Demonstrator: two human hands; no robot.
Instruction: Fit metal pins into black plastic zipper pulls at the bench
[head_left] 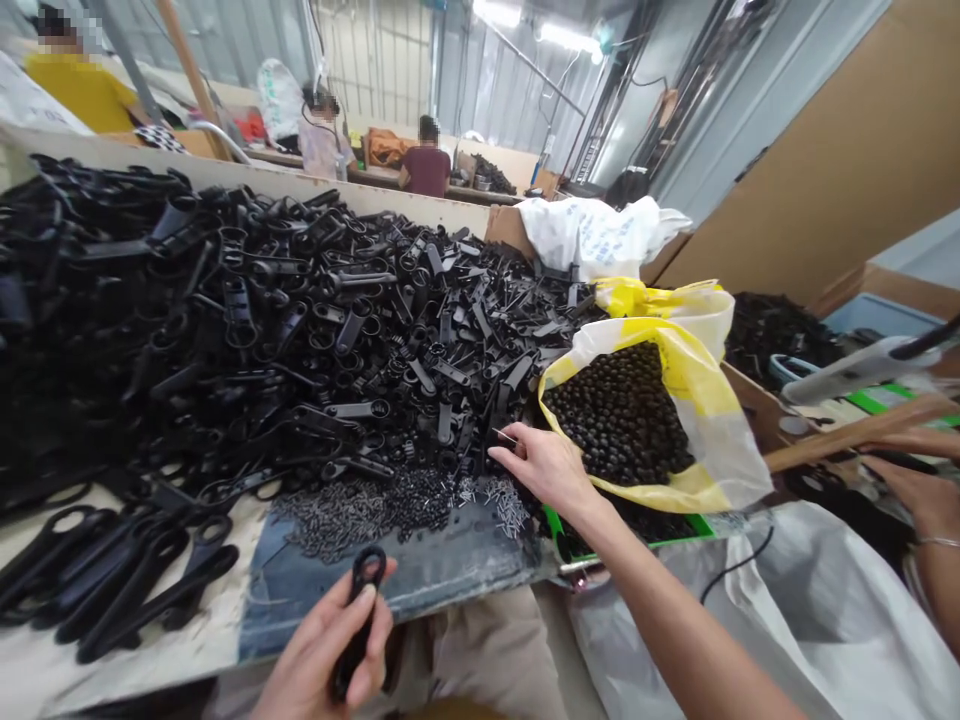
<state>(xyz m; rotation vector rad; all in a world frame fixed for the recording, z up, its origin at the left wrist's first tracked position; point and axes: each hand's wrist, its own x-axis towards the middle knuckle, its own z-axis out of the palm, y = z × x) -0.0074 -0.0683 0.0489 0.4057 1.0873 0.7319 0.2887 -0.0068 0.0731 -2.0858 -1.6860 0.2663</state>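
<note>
My left hand (337,635) is closed around a black plastic handle (365,590) with a ring at its upper end, held over the table's front edge. Fingers pinched, my right hand (546,468) is above the small parts, left of the yellow-and-white sack. A thin, bright metal pin (505,436) sticks out from its fingertips. Below that hand, silver pins (508,508) lie scattered on a blue sheet (427,570). Small dark parts (337,515) spread to the left of the pins. Behind both hands rises a large heap of black plastic pieces (352,320).
Black round parts fill an open sack (731,440) on the right. Beneath it shows a green-edged tray (701,527). Several longer black handles (112,570) lie at the left front. A co-worker's hand (911,485) is at the far right, and other people (427,168) sit farther back.
</note>
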